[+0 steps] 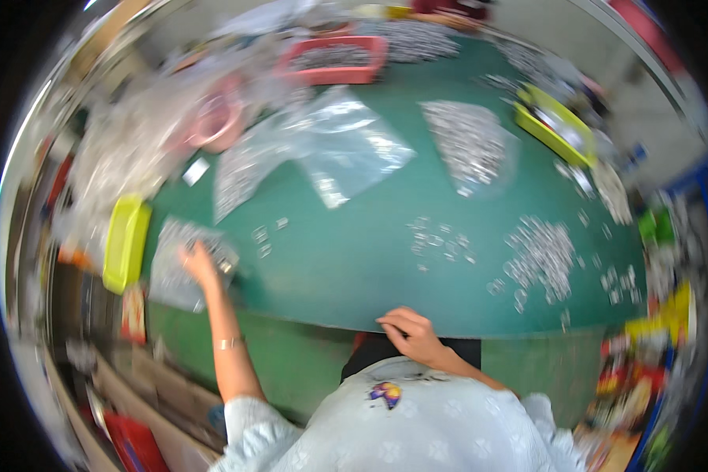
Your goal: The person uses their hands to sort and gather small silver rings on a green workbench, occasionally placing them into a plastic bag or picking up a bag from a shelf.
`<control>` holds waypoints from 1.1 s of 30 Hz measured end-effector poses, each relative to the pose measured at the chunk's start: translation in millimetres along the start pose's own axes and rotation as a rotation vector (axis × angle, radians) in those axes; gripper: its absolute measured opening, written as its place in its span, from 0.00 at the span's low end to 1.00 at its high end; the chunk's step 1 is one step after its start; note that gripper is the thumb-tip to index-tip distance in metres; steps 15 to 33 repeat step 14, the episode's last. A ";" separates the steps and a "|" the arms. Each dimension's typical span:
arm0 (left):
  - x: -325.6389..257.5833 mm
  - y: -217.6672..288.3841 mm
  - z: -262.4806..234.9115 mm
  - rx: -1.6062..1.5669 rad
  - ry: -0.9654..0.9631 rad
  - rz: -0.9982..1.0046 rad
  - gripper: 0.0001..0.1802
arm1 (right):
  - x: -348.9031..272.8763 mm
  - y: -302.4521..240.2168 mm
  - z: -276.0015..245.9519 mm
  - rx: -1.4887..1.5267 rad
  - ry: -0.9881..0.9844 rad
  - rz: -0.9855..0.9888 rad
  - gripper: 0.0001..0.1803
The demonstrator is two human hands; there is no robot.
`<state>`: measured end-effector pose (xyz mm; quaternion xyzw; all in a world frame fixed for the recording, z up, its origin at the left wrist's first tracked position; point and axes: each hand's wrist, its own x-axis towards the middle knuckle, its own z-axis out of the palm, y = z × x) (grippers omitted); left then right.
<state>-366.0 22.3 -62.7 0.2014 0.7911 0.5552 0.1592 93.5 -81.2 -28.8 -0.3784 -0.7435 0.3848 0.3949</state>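
Small plastic bag of metal parts lies at green table left edge; left hand rests on it, grip unclear (blurred). Right hand curled loosely at near edge. Bare table between.

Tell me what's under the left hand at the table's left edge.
The left hand rests on a clear plastic bag of small silvery parts lying on the green table. Whatever lies beneath the palm is covered.

Yellow tray, pink basket, green table
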 end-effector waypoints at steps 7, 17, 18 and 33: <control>-175.5 48.7 1.8 -0.131 -0.318 0.438 0.23 | -15.9 -2.5 -57.6 -0.228 0.307 -0.038 0.13; -291.7 71.6 56.9 -0.133 -0.679 0.685 0.21 | -67.7 53.2 -196.8 -0.941 0.734 0.475 0.33; -291.7 71.6 56.9 -0.133 -0.679 0.685 0.21 | -67.7 53.2 -196.8 -0.941 0.734 0.475 0.33; -291.7 71.6 56.9 -0.133 -0.679 0.685 0.21 | -67.7 53.2 -196.8 -0.941 0.734 0.475 0.33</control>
